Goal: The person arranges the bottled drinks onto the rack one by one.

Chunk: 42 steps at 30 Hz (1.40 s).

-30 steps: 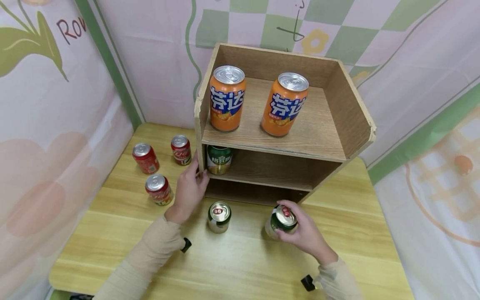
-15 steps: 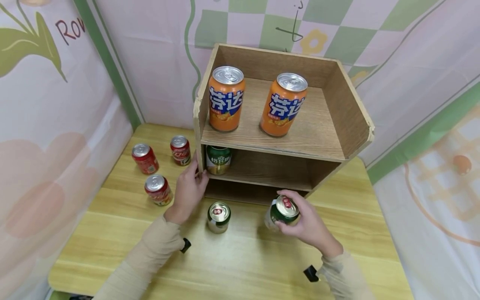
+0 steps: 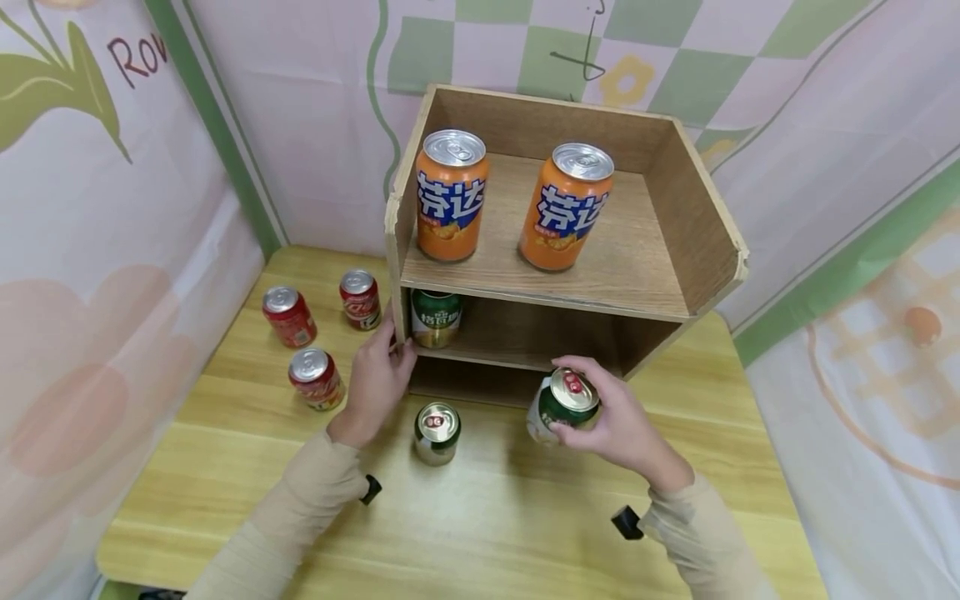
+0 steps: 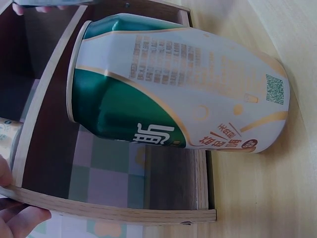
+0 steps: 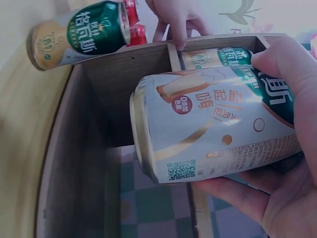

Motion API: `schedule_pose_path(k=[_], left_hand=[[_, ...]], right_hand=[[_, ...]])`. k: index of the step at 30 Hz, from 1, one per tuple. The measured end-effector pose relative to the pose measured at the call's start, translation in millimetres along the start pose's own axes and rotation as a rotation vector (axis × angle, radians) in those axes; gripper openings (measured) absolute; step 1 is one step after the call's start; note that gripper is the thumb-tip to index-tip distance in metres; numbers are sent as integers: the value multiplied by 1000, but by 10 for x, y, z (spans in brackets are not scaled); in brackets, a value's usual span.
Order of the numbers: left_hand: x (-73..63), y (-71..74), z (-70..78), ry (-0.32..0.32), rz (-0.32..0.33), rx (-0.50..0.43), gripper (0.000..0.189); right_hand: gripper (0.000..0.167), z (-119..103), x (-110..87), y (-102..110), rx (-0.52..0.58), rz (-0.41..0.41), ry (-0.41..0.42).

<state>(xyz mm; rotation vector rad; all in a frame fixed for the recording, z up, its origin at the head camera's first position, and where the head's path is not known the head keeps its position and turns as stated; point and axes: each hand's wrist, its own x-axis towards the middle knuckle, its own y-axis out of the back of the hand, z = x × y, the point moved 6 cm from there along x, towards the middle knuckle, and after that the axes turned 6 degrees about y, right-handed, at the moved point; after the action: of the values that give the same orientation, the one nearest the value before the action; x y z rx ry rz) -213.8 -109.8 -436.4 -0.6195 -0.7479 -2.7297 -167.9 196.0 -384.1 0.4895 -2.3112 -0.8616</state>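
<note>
My right hand (image 3: pixel 618 421) grips a green and white drink can (image 3: pixel 567 407) round its upper part, in front of the shelf's right side. The right wrist view shows this can (image 5: pixel 218 124) between thumb and fingers, its base toward the open lower compartments. My left hand (image 3: pixel 375 375) holds the left side panel of the wooden shelf (image 3: pixel 555 296), thumb at the front edge and fingers behind. Another green can (image 3: pixel 437 318) stands at the left end of the middle shelf. A third green can (image 3: pixel 437 433) stands on the table before the shelf and looms large in the left wrist view.
Two orange cans, a left one (image 3: pixel 452 196) and a right one (image 3: pixel 567 207), stand on the top shelf. Left of the shelf, several red cans (image 3: pixel 317 379) stand on the wooden table (image 3: pixel 225 467). Printed cloth walls (image 3: pixel 315 125) rise behind and at both sides.
My right hand has lifted the green can off the table and moved it up toward the shelf, tilting it slightly. The left hand stays on the side panel.
</note>
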Motion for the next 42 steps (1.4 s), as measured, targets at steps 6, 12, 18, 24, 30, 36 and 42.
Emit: schedule_pose_path(k=[6, 12, 18, 24, 30, 36, 42], left_hand=[[-14, 3, -10, -4, 6, 6, 70], [-14, 5, 1, -11, 8, 3, 69], [-9, 13, 12, 11, -2, 1, 69], [-7, 14, 20, 10, -6, 11, 68], [-6, 13, 19, 0, -2, 12, 69], [-12, 16, 24, -12, 3, -3, 69], [-12, 16, 29, -17, 5, -1, 69]], right_hand=[[78, -17, 116, 66, 31, 14, -2], [77, -38, 230, 118, 58, 24, -3], [77, -41, 326, 140, 64, 20, 8], [75, -38, 439, 183, 69, 30, 9], [72, -50, 558, 185, 92, 16, -7], [71, -13, 634, 132, 84, 2, -37], [68, 61, 711, 94, 33, 2, -109]])
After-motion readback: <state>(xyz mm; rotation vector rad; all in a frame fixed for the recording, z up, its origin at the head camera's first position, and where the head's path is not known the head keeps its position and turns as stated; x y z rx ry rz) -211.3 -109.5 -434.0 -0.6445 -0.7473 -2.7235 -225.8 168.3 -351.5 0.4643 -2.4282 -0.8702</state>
